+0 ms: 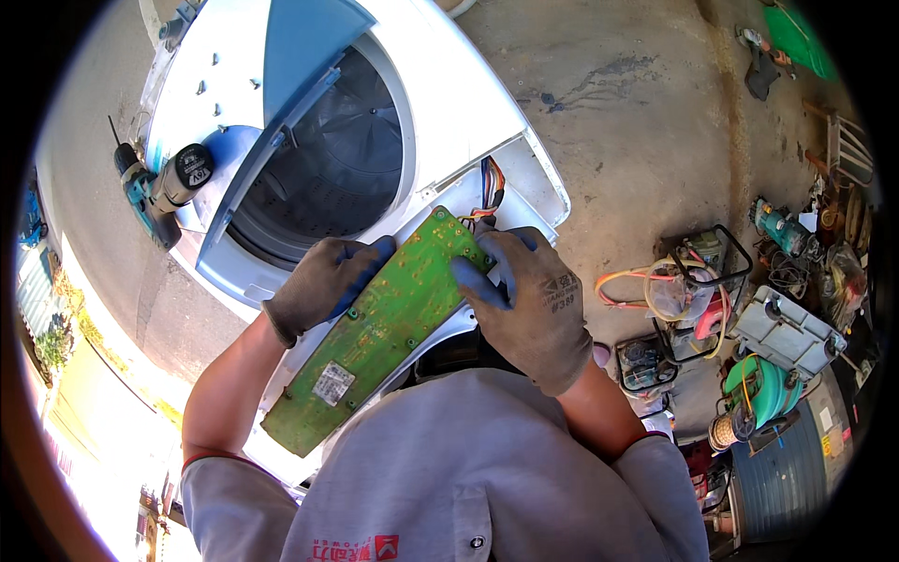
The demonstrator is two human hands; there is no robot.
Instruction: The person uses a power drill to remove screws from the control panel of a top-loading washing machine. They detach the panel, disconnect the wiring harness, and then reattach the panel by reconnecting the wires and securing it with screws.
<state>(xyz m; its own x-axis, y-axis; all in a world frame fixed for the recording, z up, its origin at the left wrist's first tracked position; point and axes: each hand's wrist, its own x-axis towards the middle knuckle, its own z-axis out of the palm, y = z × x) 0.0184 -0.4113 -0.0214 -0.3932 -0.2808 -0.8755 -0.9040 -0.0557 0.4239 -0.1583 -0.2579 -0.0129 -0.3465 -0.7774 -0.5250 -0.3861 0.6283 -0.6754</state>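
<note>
Bare concrete floor (655,122), stained and dusty, fills the upper right of the frame, and a white top-loading washing machine (468,103) stands on it in the upper middle with its blue lid (300,47) raised and the grey drum (328,159) open to view.

As far as the picture shows, the long green circuit board (379,328) is already lifted out of the machine's control panel housing (534,183) and held up in the middle of the frame, slanting from lower left to upper right. It is not yet free: a bundle of coloured wires (492,183) runs from its upper end back into the housing, so the unplugging seems to be what is left.

The board looks flat and narrow, its green back dotted with solder points, with a small pale label (333,382) near its lower end.

Both hands wear grey gloves with blue fingertips. The left hand (323,286) is closed on the board's left edge; the right hand (529,300) grips its upper right end, fingers curled by the wires.

A teal cordless drill (164,192) rests on the machine's top at the upper left. At the right edge lie small engines and pumps (758,375) and a coil of hose (655,286).
</note>
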